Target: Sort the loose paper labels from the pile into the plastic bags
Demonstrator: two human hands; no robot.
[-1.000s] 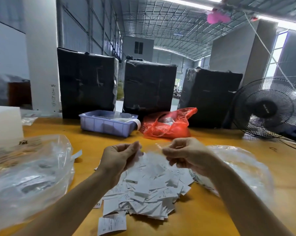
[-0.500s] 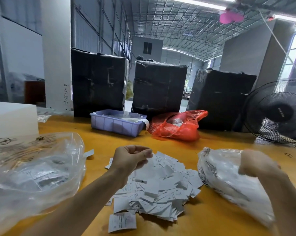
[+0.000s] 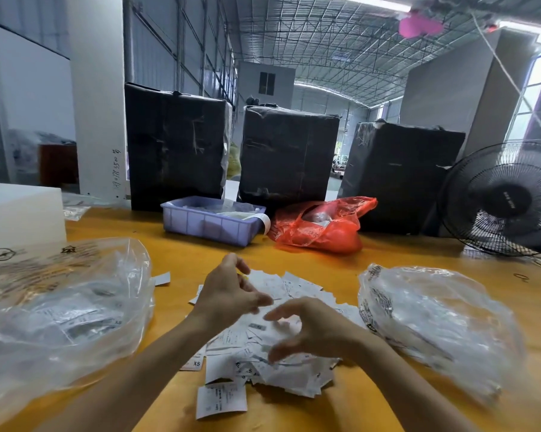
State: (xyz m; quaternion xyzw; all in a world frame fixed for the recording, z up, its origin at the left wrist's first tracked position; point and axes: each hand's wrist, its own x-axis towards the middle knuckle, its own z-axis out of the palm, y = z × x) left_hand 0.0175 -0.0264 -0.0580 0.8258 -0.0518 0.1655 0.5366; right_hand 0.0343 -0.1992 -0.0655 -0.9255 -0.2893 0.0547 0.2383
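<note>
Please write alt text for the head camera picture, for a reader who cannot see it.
Two bare hands, left and right, hover with loosely curled fingers over a pile of labels on a yellow table, holding nothing. A clear bag lies to the left and another bag to the right.

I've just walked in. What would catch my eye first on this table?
Two bare hands, left hand and right hand, hover over a heap of white paper labels at the centre. Clear plastic bags flank it, and a red plastic bag lies behind, beside a lilac tray.
</note>
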